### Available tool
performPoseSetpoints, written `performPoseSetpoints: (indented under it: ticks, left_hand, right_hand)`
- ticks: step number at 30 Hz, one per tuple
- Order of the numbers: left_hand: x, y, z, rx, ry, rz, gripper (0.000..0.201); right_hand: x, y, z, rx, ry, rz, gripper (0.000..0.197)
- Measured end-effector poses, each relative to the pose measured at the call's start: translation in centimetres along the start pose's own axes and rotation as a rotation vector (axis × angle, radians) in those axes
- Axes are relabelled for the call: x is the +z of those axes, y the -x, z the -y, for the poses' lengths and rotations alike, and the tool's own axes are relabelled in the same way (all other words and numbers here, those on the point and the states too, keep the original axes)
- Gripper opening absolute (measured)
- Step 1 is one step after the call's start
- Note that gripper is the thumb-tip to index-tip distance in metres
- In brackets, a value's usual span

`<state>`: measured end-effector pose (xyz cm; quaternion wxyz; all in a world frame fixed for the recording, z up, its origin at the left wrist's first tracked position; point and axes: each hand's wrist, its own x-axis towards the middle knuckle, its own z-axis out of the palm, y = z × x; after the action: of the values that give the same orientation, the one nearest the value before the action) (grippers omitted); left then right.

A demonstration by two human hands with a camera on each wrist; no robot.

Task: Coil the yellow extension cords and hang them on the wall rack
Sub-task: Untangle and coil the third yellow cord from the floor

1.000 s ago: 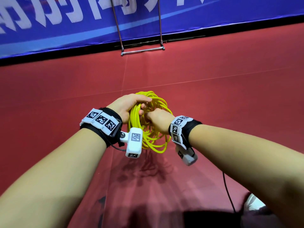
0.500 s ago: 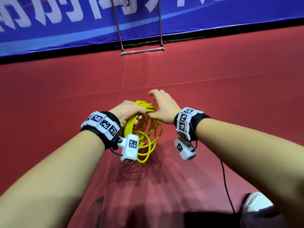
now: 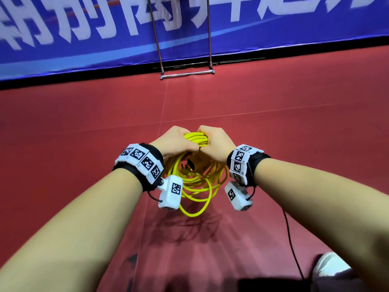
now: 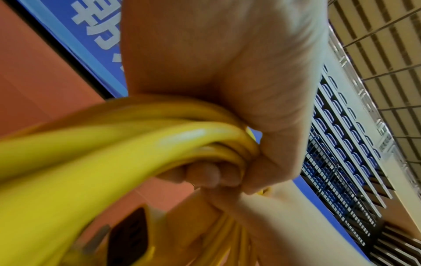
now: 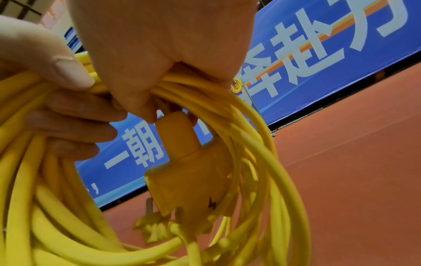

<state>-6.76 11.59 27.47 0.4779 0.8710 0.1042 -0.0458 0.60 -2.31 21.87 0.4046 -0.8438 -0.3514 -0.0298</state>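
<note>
Half a second ago the right hand [image 3: 213,144] was spread flat with its fingers straight beside the loops, and only the left hand [image 3: 175,142] had hold of them; now both hands are clenched side by side around the top of the yellow extension cord [image 3: 195,180], knuckles nearly touching, with the bundled strands showing between them. The coil hangs below the fists, clear of the red floor [image 3: 294,123], and its lowest loop dangles beneath the wrist cameras. The right wrist view shows the right hand's fingers wrapped over the gathered strands and the yellow plug [image 5: 193,180] hanging loose inside the loops just under that grip (its prongs point downward); the left wrist view shows the left hand's thumb and fingers closed tight round a thick bunch of cord. In my judgement this regrasp means the coiling of this cord is essentially finished and the bundle is being squared up for carrying. The metal rack [image 3: 187,73] stands against the blue banner [image 3: 273,28] at the far edge of the floor, well apart from the hands, so the hanging step is not yet done.
</note>
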Motion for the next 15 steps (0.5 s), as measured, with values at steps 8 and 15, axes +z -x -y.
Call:
performPoseSetpoints:
  ticks: [8, 15]
  left_hand:
    - [-0.7, -1.6, 3.1, 0.164, 0.007, -0.316, 0.043]
    - [2.1, -7.6, 6.1, 0.1, 0.271, -0.557, 0.054]
  right_hand:
    - [-3.0, -2.1, -1.1, 0.26, 0.012, -0.199, 0.017]
    - [-1.2, -8.2, -4.6, 0.388, -0.068, -0.215, 0.021]
